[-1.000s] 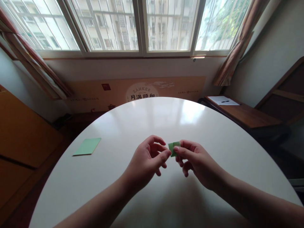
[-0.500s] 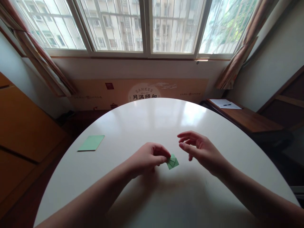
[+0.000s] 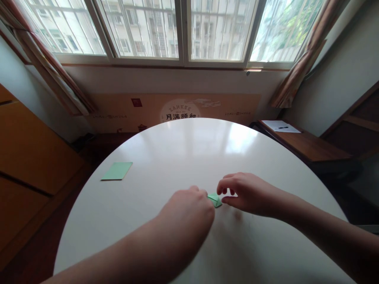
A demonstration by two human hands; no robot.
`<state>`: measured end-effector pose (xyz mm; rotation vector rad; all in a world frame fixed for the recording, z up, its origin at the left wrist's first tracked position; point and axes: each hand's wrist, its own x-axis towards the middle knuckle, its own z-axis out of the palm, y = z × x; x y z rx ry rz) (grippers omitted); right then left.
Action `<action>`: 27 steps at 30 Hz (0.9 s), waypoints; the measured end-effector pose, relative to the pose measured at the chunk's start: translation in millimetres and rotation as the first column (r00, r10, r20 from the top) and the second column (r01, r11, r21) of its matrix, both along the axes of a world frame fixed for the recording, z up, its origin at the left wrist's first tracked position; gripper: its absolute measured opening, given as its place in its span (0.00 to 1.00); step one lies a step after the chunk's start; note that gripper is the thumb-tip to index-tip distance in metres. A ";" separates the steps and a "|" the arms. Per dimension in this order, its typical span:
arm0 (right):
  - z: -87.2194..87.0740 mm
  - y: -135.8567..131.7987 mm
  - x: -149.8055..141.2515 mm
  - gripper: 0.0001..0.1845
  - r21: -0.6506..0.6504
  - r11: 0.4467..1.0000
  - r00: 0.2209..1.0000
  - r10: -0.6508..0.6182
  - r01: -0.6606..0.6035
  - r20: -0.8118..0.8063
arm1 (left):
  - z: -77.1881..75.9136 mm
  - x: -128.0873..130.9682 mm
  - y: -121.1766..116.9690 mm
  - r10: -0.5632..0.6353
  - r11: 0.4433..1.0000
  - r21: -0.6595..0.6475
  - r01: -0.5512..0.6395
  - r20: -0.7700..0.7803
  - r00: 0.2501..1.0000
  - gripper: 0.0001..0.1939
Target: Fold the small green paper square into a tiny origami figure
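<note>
Rolled over since the earlier frame: left hand (image 3: 188, 219), at eight o'clock of the paper (image 3: 216, 200); fingers hidden, hold cannot be told. Paper: folded, placed between hands, seemingly to be steadied. Right hand (image 3: 241, 194), brought in at three o'clock: half-open, no grip seen. Pad (image 3: 117, 171): ten o'clock, apparently kept clear.

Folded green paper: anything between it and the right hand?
Nothing visible. The right hand has its fingertips beside the right edge of the folded green paper; contact can't be told. The left hand hides part of its left side, outside that gap.
</note>
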<state>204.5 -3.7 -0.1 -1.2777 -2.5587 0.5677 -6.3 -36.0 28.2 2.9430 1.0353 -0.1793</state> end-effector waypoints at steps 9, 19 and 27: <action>-16.6 11.6 3.6 0.10 -0.017 0.991 0.991 0.131 -0.131 -0.035 | -57.5 15.1 -39.4 -0.011 0.935 0.353 0.007 0.009 1.000 0.24; -31.7 14.9 5.3 0.06 0.011 0.994 0.994 0.108 -0.108 -0.028 | -72.1 -6.0 -17.5 -0.015 0.951 0.308 -0.034 0.155 0.988 0.23; -43.9 19.3 6.6 0.09 0.109 0.979 0.979 0.183 -0.173 -0.089 | -64.4 -11.7 2.2 -0.038 0.988 0.155 0.005 0.213 0.976 0.21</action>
